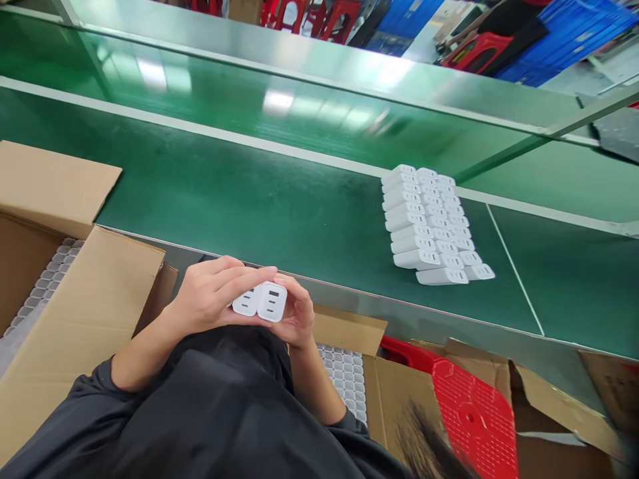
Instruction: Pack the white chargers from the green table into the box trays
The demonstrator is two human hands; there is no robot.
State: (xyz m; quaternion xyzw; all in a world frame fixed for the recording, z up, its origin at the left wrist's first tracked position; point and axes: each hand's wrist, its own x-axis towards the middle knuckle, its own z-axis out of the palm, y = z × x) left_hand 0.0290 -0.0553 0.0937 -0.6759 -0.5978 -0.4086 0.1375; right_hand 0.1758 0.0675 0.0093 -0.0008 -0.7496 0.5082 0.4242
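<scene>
Side by side, white charger blocks (272,302) with dark port slots face up toward me, held just in front of the bench's near edge. My left hand (210,296) wraps round them from the left, its fingers over their top side. From the right, my right hand (297,313) grips the rightmost block. At least two blocks show between my hands; more may be hidden under my left fingers. On the green bench (259,199), to the right, several similar white blocks (429,226) stand stacked in rows, ports facing me.
An open carton (74,319) of white blocks is at the left. Another carton (404,392) with white pieces lies below my right forearm. A red stool (474,412) stands at the lower right, beside more cardboard. A metal frame and blue crates (569,40) are beyond the bench.
</scene>
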